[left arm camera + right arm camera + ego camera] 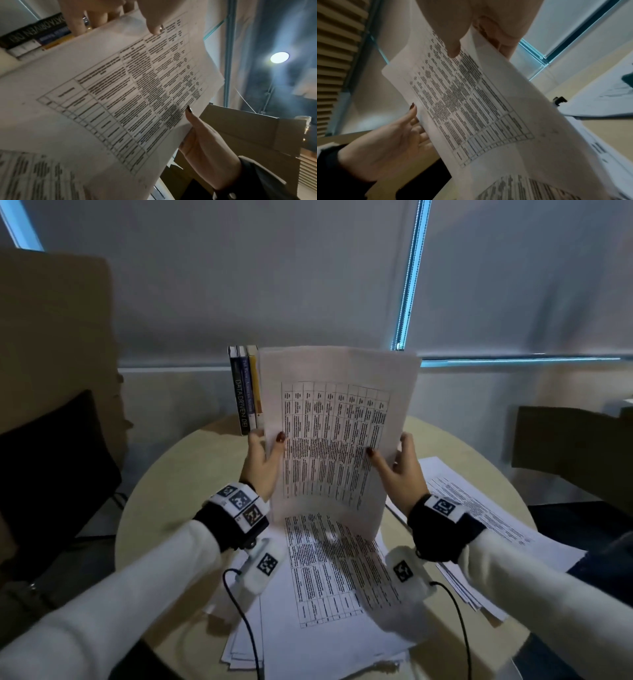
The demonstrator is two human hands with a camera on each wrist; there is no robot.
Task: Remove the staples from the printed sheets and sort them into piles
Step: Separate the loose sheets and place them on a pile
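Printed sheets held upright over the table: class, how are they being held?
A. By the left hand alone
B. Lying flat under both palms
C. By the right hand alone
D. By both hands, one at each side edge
D: the left hand and the right hand each pinch a side edge of the raised printed sheets.
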